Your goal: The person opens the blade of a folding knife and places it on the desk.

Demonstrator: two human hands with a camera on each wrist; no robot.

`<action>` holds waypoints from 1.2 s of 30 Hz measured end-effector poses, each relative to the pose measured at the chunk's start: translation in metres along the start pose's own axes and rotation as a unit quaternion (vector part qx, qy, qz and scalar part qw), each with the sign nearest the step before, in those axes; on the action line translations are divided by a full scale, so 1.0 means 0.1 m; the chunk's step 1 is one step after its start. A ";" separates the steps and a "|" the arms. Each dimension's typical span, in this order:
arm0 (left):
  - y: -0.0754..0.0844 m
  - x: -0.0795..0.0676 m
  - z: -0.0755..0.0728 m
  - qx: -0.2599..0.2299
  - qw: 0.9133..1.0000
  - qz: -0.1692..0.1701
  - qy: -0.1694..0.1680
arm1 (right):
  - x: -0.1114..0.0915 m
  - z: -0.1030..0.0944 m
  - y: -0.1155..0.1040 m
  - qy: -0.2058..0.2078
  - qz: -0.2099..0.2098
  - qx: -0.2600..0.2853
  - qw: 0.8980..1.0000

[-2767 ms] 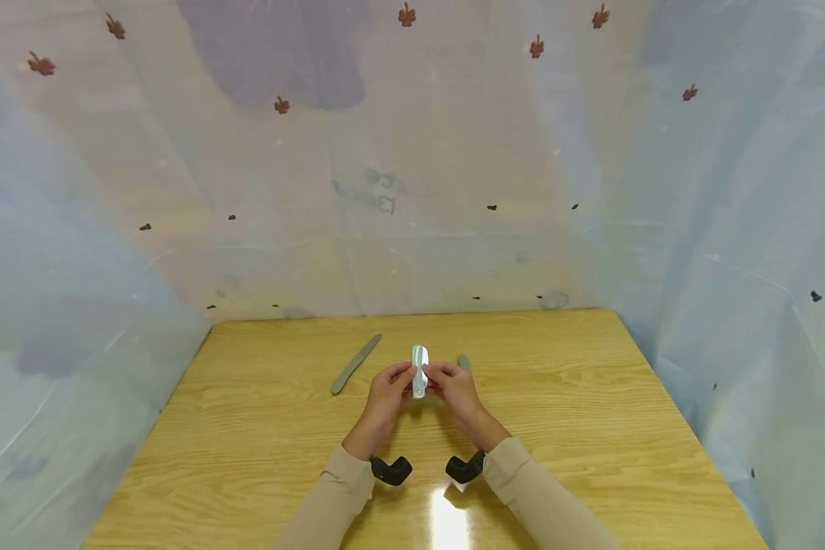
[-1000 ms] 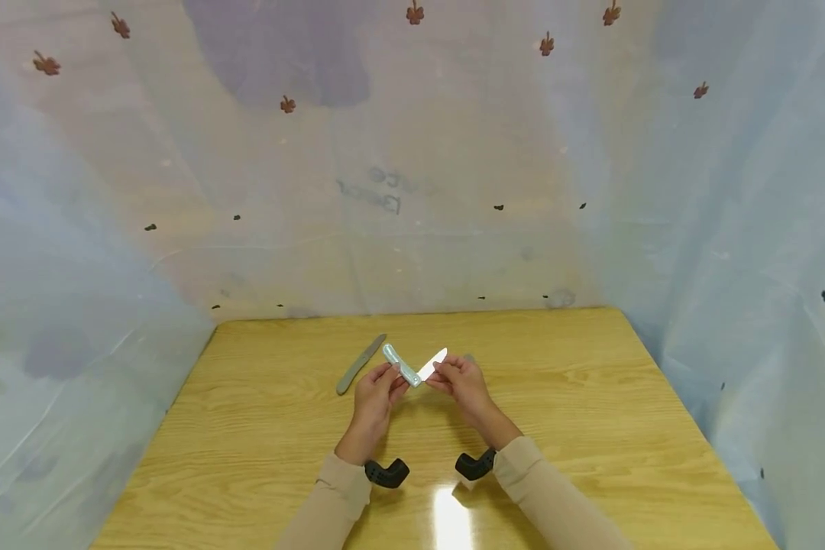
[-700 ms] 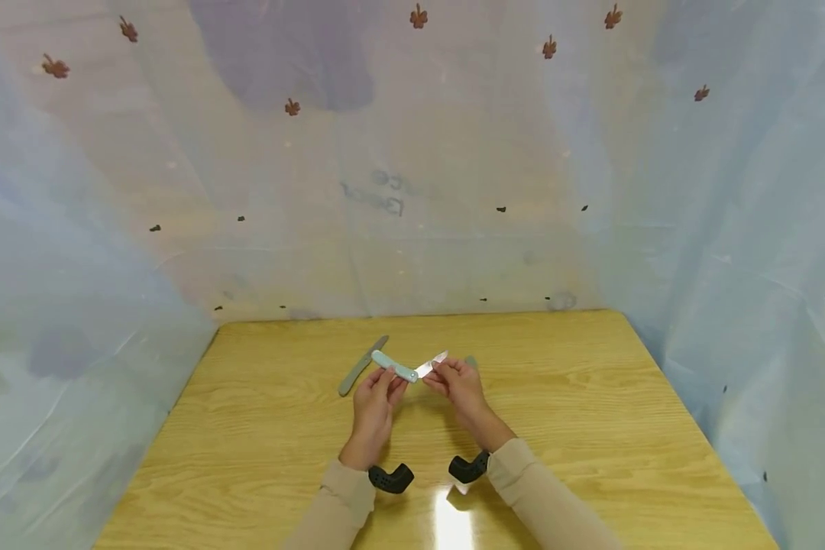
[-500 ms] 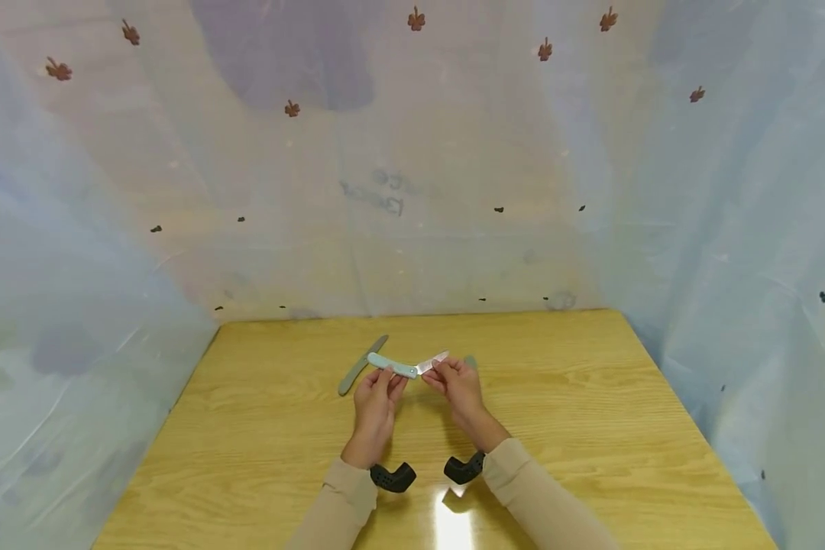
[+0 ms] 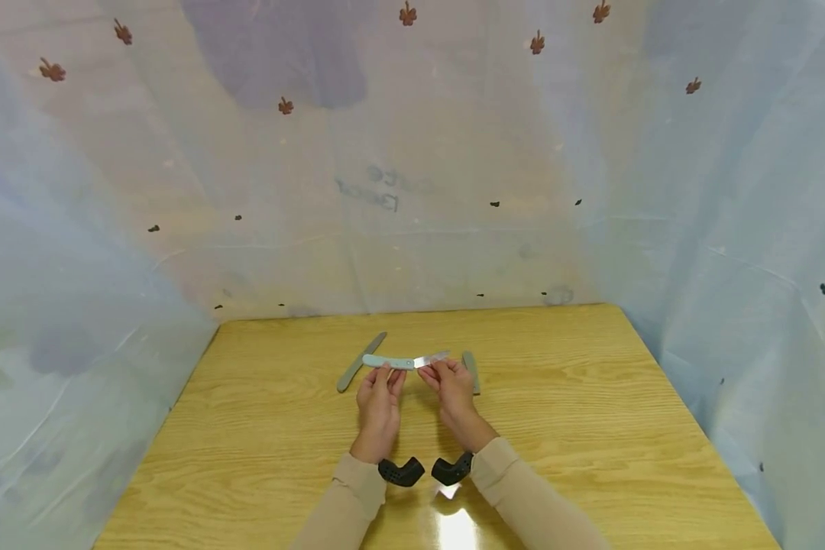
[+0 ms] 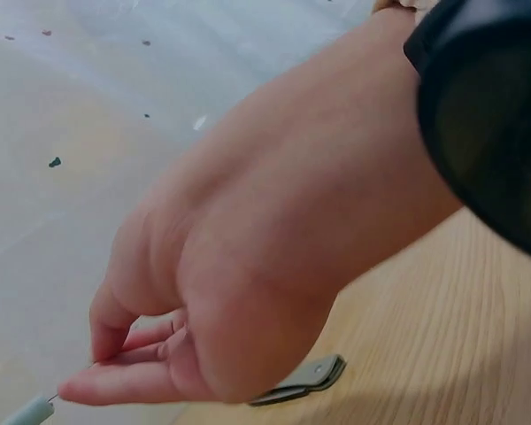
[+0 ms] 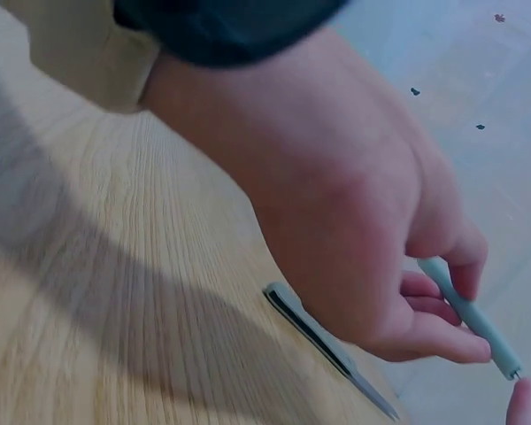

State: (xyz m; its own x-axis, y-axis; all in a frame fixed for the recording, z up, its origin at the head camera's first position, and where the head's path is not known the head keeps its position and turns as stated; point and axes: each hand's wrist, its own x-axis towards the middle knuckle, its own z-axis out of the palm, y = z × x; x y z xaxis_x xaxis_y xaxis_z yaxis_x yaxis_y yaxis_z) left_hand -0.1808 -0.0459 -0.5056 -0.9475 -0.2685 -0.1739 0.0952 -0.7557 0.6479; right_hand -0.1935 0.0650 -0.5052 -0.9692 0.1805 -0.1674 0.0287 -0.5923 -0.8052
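Note:
In the head view, both hands hold one pocket knife with a pale green handle [image 5: 388,362] above the table. My left hand [image 5: 378,409] pinches the handle between thumb and fingers. Its shiny blade [image 5: 426,360] points right, almost in line with the handle, and my right hand [image 5: 457,397] pinches it, covering part of it. The right wrist view has fingers around the handle [image 7: 467,314], with a fingertip of the other hand at its end. Only the handle's end [image 6: 34,411] shows in the left wrist view, just past the pinching fingertips.
An unfolded knife [image 5: 348,377] lies left of the hands, partly behind the held handle. To the right, a folded grey-green knife [image 5: 472,372] lies on the wooden table [image 5: 247,435]. Patterned sheeting [image 5: 412,153] hangs behind and at both sides.
The knife's blade has swung out from beside the handle to nearly straight. The handle has turned from upright to pointing left, and the folded knife at right shows more.

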 end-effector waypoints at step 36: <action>-0.06 0.30 -0.18 0.085 0.989 -0.120 0.029 | 0.35 -0.16 0.21 0.045 0.086 -0.064 0.993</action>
State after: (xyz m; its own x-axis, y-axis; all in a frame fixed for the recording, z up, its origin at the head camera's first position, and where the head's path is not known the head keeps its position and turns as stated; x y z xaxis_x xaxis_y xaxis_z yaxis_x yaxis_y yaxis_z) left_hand -0.2046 -0.0602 -0.5282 -0.9171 -0.1305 -0.3767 -0.1882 -0.6913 0.6976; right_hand -0.2225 0.0711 -0.5369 -0.9216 0.1589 -0.3541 0.2276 -0.5175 -0.8248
